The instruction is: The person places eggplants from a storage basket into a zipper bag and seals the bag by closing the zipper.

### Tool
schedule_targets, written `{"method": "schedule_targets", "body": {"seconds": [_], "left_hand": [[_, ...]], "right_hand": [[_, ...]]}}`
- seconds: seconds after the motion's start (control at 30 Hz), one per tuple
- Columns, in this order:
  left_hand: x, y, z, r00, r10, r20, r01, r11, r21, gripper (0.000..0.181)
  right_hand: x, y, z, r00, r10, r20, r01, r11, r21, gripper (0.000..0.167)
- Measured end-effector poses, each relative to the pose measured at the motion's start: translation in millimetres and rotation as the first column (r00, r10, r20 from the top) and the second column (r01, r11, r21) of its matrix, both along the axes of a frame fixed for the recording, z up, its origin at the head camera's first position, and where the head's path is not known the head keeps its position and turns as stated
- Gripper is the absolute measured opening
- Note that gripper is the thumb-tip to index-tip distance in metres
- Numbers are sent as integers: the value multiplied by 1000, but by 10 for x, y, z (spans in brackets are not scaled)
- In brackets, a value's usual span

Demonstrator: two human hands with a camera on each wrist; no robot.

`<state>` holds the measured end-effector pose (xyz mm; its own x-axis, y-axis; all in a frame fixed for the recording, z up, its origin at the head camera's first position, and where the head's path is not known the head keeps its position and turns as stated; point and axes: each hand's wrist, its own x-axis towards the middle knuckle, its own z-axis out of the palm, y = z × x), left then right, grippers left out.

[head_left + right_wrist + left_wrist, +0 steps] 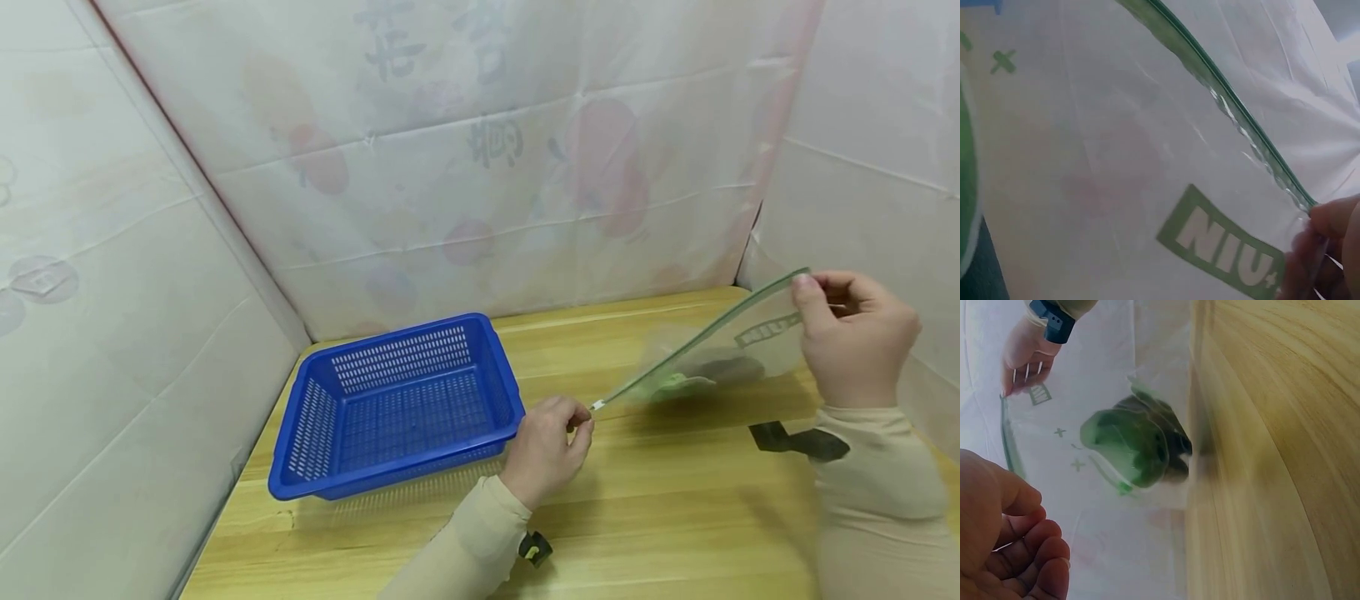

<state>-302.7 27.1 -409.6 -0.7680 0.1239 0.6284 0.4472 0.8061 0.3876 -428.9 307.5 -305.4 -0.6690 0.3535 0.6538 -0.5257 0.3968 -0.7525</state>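
Observation:
A clear slider zip bag (780, 354) with a green top strip is stretched on a slant above the table. At its low end, my left hand (546, 450) pinches the bag beside the white slider (597, 405). The high corner is held between the thumb and fingers of my right hand (862, 337). Through the plastic show a green item (1125, 447) and a dark item (723, 369), blurred, their kinds unclear. Green "NIU" print (1225, 240) is near the right fingers in the right wrist view.
A blue perforated plastic basket (397, 479) stands on the wooden table (645, 533), just left of my left hand. Printed cloth walls (420, 208) enclose the back and both sides. Dark straps (798, 442) show at the wrists.

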Motion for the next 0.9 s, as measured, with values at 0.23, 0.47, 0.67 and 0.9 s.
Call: {"method": "schedule_targets", "body": {"seconds": [0.23,0.47,0.67,0.9], "left_hand": [[-5,-3,-11,1000,-9,-18,9,1000,-17,7],[1,1,-3,999,-16,-42,15,1000,-26,7],[3,11,22,997,-30,-66,27,999,-35,9],[27,-5,73,994,-45,-101,43,999,-25,9]], "right_hand": [[50,-185,-19,996,60,-72,-61,998,-3,21],[128,-642,-230,968,225,-108,-201,959,201,13],[144,-925,-467,945,297,-139,-245,921,301,11],[154,-1104,-656,852,523,-40,-432,742,513,5]]}}
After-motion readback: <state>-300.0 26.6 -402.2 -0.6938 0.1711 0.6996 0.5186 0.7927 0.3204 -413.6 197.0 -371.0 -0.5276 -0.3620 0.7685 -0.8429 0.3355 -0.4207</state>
